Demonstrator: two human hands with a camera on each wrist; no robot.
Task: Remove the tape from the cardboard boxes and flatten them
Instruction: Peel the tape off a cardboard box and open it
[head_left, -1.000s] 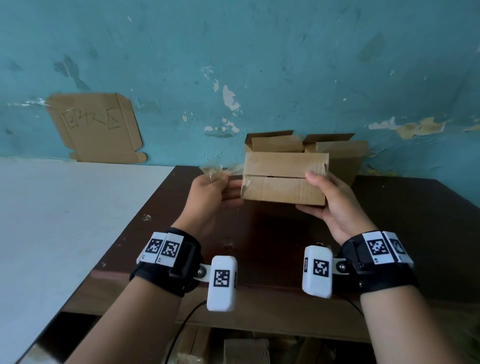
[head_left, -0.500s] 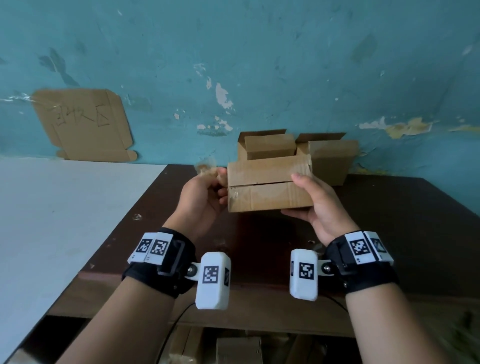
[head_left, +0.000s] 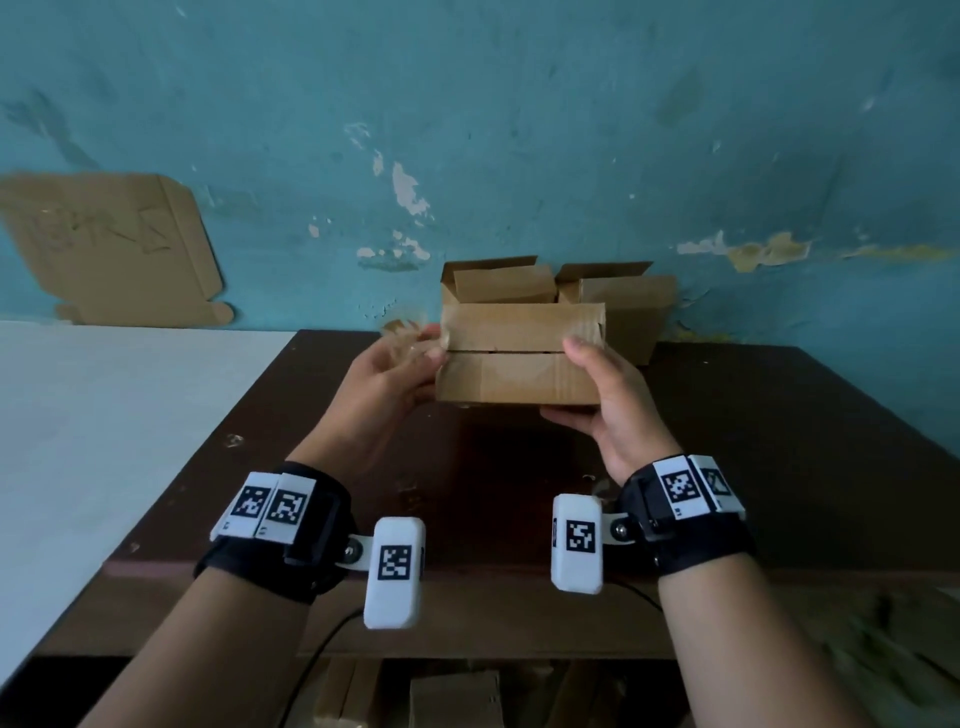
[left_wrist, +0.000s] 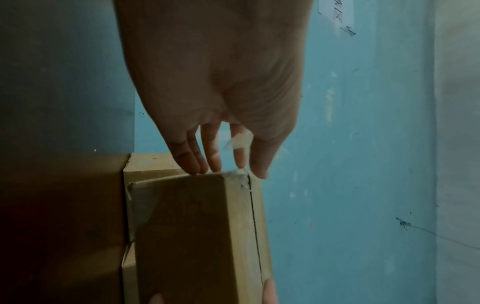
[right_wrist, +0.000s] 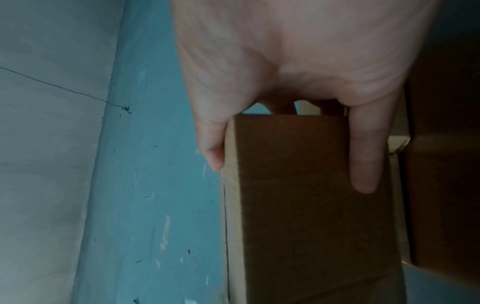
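Bare storage or workroom, poorly kept.
Peeling teal wall (head_left: 519, 130), worn dark table (head_left: 779, 441), 2 opened cartons (head_left: 623, 306), cardboard scrap (head_left: 114, 249) against wall.

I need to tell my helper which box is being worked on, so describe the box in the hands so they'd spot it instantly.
On the dark brown table against the blue wall, open boxes stand at the back. The held box is in front, lifted between the left hand and right hand, flaps closed.

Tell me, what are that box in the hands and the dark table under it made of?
The held box looks like plain brown cardboard, matte, with creased flaps and a seam. The table seems to be dark brown wood or veneer with a slight sheen, showing faint reflections; I can't tell which.
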